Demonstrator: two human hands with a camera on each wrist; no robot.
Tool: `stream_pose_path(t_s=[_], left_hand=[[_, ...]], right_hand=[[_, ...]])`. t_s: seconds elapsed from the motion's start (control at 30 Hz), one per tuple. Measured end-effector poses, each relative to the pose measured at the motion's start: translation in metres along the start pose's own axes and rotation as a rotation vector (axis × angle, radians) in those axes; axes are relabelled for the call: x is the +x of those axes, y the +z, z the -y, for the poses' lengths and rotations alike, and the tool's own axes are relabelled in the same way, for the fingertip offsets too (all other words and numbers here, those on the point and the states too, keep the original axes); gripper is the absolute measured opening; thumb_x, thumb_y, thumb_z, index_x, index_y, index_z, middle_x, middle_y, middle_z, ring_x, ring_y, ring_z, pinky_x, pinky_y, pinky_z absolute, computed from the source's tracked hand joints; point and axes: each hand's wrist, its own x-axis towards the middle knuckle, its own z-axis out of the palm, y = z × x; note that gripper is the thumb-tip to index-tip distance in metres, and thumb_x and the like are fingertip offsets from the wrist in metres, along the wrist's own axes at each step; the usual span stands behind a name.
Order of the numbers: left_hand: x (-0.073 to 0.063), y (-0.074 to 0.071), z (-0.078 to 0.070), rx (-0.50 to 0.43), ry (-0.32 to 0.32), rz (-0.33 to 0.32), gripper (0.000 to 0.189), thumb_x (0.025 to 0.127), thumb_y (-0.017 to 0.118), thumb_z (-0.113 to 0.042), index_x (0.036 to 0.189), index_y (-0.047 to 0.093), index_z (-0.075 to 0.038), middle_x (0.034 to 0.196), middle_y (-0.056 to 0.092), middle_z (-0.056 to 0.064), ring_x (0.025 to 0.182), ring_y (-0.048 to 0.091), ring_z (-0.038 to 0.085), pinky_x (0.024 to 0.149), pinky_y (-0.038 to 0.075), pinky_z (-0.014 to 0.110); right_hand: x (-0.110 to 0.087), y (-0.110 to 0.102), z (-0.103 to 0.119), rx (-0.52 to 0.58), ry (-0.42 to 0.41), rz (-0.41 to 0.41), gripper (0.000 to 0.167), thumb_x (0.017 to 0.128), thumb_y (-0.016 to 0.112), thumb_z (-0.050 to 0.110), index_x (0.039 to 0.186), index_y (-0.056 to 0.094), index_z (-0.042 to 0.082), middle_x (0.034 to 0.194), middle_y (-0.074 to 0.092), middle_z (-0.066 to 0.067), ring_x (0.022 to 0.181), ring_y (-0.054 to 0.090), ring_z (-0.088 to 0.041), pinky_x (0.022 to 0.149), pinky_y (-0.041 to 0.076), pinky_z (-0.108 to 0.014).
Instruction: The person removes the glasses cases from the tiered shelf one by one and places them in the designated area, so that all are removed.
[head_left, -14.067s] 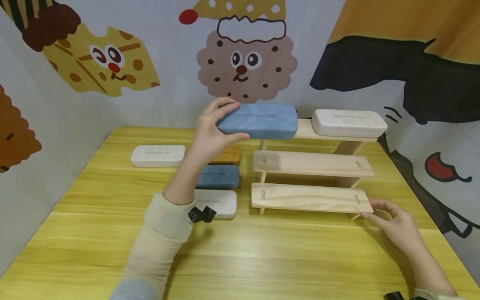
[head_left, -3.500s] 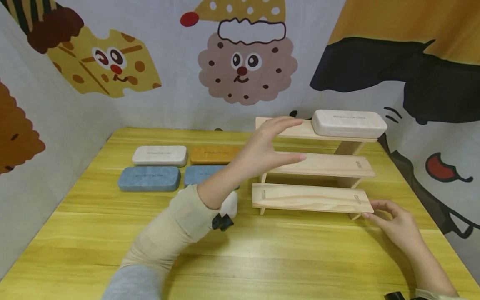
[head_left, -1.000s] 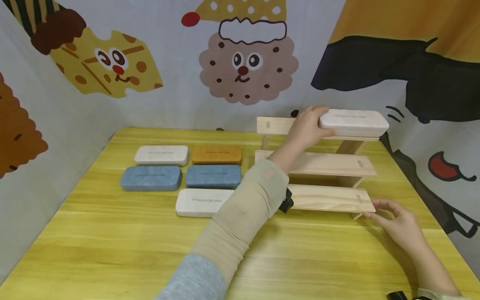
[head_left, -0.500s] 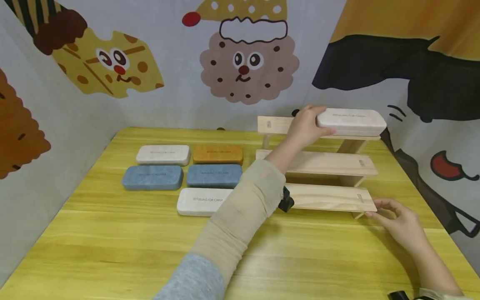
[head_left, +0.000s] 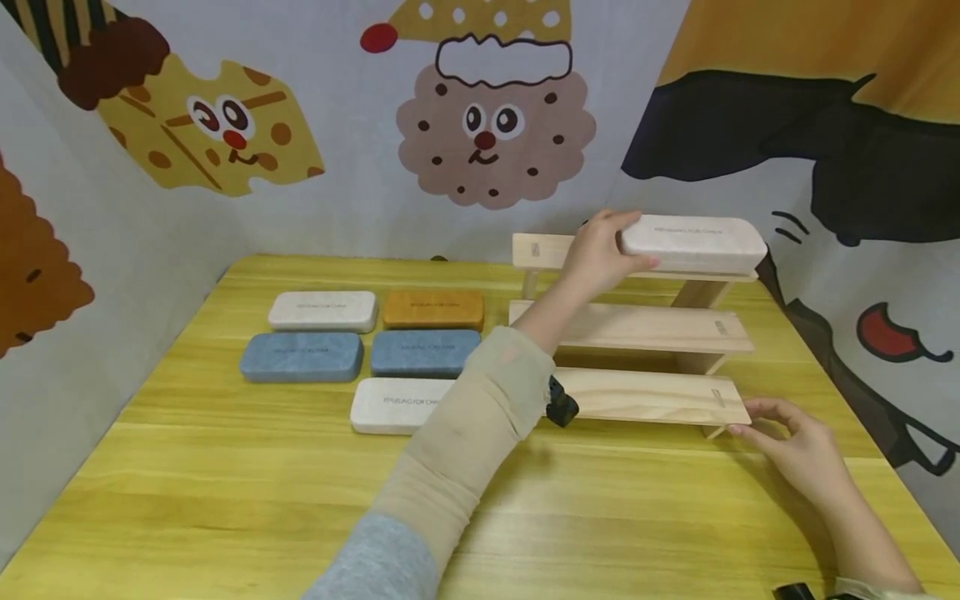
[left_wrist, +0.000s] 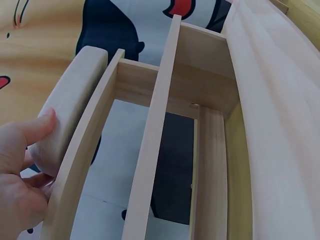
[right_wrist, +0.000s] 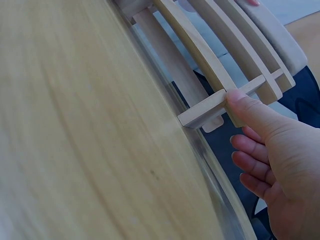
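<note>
My left hand grips the left end of a white glasses case, thumb in front and fingers behind. The case sits over the right part of the top tier of a three-step wooden display stand. In the left wrist view, the thumb lies against the side of the white case, right beside the top board. At the stand's lower right corner my right hand pinches the end of the lowest board. The right wrist view has that thumb pressed on the board's end, with the other fingers of the right hand curled below.
Left of the stand, on the wooden table, lie a white case, an orange case, two blue cases and a nearer white case, partly behind the left sleeve. A printed cloth hangs behind the table.
The blue case held earlier now lies on the table at left. My left hand has since taken hold of the white case and shifted it slightly left. The right hand stays put.
</note>
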Motion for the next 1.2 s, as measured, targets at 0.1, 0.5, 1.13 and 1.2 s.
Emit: stream_pose_path(t_s=[0.1, 0.5, 1.13, 1.2], left_hand=[[-0.002, -0.003, 0.003, -0.023, 0.012, -0.009, 0.070, 0.078, 0.080, -0.035, 0.139, 0.052, -0.015, 0.135, 0.050, 0.002, 0.120, 0.047, 0.013, 0.097, 0.035, 0.017], [-0.018, -0.024, 0.003, -0.098, 0.070, 0.000, 0.071, 0.078, 0.082, -0.029, 0.139, 0.051, -0.011, 0.133, 0.051, 0.003, 0.107, 0.049, 0.009, 0.084, 0.039, 0.011], [-0.051, -0.066, -0.005, -0.247, 0.157, -0.020, 0.070, 0.075, 0.084, -0.016, 0.138, 0.052, -0.006, 0.135, 0.048, 0.005, 0.117, 0.046, 0.009, 0.093, 0.036, 0.010], [-0.054, -0.070, -0.004, -0.262, 0.156, -0.026, 0.071, 0.075, 0.084, -0.016, 0.138, 0.052, -0.006, 0.135, 0.048, 0.004, 0.118, 0.046, 0.009, 0.094, 0.036, 0.010]], right_hand=[[0.000, 0.000, 0.000, -0.009, 0.000, 0.000, 0.041, 0.080, 0.080, 0.025, 0.109, 0.063, 0.001, 0.095, 0.058, 0.021, 0.095, 0.040, 0.017, 0.073, 0.032, -0.001], [-0.002, 0.000, 0.000, -0.017, 0.019, 0.006, 0.042, 0.081, 0.079, 0.027, 0.110, 0.063, 0.001, 0.097, 0.059, 0.017, 0.096, 0.039, 0.017, 0.076, 0.030, -0.005], [-0.001, 0.000, 0.001, -0.026, 0.005, -0.004, 0.040, 0.080, 0.079, 0.026, 0.108, 0.064, 0.001, 0.096, 0.060, 0.015, 0.095, 0.040, 0.017, 0.074, 0.031, -0.003], [-0.001, 0.000, 0.001, -0.031, 0.005, -0.006, 0.041, 0.081, 0.079, 0.027, 0.108, 0.064, 0.001, 0.096, 0.060, 0.014, 0.095, 0.040, 0.018, 0.074, 0.031, -0.003]])
